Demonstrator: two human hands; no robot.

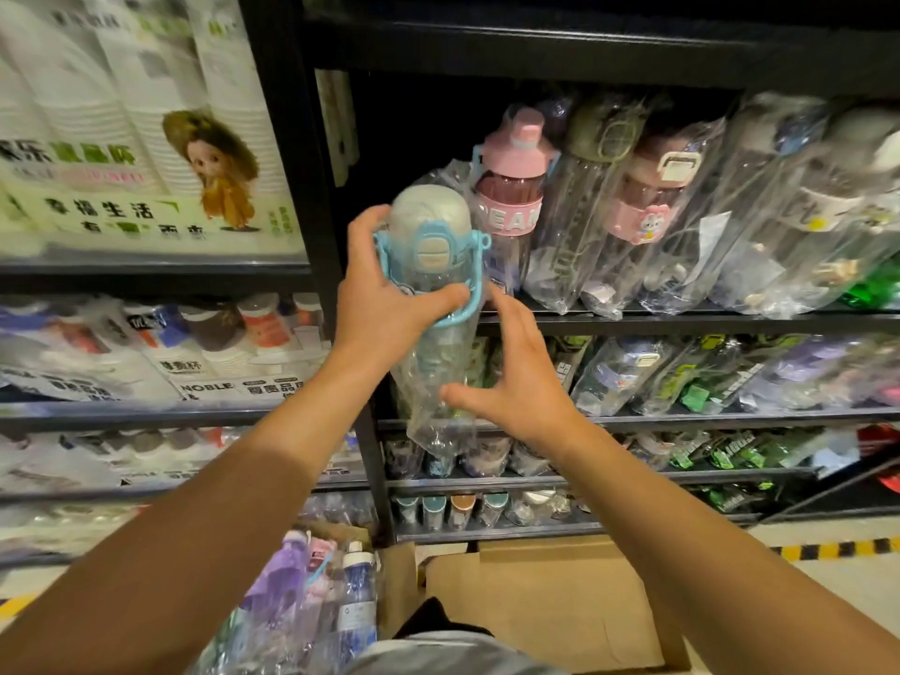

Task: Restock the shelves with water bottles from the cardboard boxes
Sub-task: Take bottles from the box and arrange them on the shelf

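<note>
While the left hand [384, 294] clamps the wrapped bottle [431, 265], the right hand [516, 377] hovers spread just beside it.

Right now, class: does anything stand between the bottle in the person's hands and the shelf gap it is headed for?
Nothing visible does. The left hand grips the blue-strapped bottle in front of the dark gap on the shelf, left of the pink bottle. The right hand is open beside its wrapper.
</note>
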